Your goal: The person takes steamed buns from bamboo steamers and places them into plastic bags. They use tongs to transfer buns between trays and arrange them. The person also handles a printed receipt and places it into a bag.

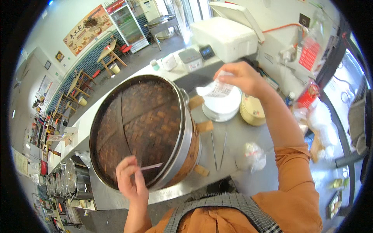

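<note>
My right hand pinches a curled white paper slip bearing print, like a receipt. It is held above a stack of white round plates or lids. Between the fingertips of my left hand is a thin pale strip, possibly paper; blur hides its exact kind. That hand hovers over the near edge of a large round steamer, whose woven bamboo lid is dark brown with a metal rim. The lid covers whatever is inside.
Metal tongs and a clear plastic bag lie on the steel counter. Yellow plates are stacked at the right. Behind stand a small label printer, a digital display and a foam box. Metal pots stand left.
</note>
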Demonstrator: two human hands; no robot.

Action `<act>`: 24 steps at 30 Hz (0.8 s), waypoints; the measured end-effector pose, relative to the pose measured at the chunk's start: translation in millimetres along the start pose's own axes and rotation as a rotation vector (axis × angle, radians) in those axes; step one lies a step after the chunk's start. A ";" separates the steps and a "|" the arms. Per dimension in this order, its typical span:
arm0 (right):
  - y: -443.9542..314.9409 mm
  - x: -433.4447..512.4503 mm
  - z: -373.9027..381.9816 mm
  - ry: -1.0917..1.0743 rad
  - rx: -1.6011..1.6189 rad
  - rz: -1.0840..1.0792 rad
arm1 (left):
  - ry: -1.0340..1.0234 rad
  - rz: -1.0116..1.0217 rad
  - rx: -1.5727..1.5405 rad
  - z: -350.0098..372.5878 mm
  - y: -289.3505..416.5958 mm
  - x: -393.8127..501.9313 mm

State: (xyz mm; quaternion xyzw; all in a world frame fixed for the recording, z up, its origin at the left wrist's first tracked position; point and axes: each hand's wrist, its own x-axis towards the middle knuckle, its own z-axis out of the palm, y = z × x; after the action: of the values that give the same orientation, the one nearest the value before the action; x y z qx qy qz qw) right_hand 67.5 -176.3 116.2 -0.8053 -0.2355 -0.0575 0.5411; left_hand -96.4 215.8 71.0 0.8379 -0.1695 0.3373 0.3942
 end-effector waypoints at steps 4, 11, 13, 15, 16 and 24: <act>-84.3 -57.7 49.3 -0.057 0.023 0.023 | -0.223 0.133 -0.459 15.1 17.6 1.2; -182.3 -110.5 132.4 -0.112 -0.089 0.025 | -0.701 0.206 -0.846 -0.3 37.4 -15.2; -194.0 -115.1 154.1 -0.056 -0.137 -0.074 | -0.828 -0.022 -0.945 -22.0 34.3 -33.7; -200.1 -119.0 176.8 0.011 -0.091 -0.051 | -0.740 0.028 -0.947 -36.8 30.9 -51.0; -202.9 -121.9 185.2 0.023 -0.073 -0.035 | -0.734 0.037 -0.919 -47.2 27.5 -57.9; -216.7 -131.3 260.9 0.109 0.202 -0.020 | -0.615 0.030 -0.847 -107.6 10.2 -86.9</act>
State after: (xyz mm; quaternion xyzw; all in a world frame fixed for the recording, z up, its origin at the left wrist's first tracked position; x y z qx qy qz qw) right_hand -186.3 82.3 147.2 -0.7401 -0.2183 -0.0823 0.6308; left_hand -210.7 294.3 65.6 0.6630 -0.4107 -0.0168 0.6256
